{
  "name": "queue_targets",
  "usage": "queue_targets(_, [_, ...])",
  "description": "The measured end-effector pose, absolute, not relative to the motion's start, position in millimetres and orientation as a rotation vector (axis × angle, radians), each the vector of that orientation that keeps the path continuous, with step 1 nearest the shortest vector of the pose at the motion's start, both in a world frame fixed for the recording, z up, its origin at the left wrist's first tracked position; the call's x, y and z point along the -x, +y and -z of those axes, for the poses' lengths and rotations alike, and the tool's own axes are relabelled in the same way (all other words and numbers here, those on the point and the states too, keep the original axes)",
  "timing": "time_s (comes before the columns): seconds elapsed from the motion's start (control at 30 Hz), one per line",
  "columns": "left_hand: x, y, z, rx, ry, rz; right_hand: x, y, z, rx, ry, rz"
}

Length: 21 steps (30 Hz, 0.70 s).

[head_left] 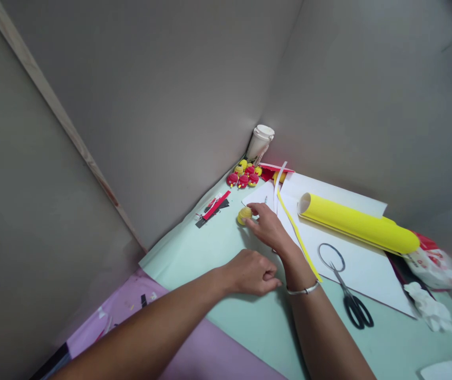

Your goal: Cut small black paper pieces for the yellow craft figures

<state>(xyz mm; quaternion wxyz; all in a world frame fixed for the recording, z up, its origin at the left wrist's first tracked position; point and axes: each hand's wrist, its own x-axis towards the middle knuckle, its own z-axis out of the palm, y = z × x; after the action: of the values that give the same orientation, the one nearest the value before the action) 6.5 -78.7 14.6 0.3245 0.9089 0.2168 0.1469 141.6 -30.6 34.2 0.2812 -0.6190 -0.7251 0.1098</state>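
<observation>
With its thumb and fingers, my right hand (267,224) pinches a small yellow rounded paper piece (244,216) low over the pale green tabletop. A silver bangle (304,290) circles that wrist. My left hand (249,272) rests on the table nearer to me, its fingers curled in, and nothing shows in it. Beyond the yellow piece stands a cluster of small red and yellow round figures (243,181). Left of it lie a red paper strip (217,206) and dark scraps (201,224). A long yellow strip (295,229) runs beside my right forearm.
Scissors with black handles (358,311) and a grey ring (332,257) lie at right, by white sheets (372,279). A yellow paper roll (360,224) sits on the sheets. A white cup (260,142) stands in the wall corner. Crumpled tissue (429,309) and a packet (435,266) lie far right.
</observation>
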Motion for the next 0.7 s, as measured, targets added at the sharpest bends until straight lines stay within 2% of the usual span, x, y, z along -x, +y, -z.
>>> queue_targets(0.7, [-6.6,-78.5,-12.2,-2.393,0.56,-0.388,-144.6,-32.0,-35.1,1.642,-1.885,-0.362])
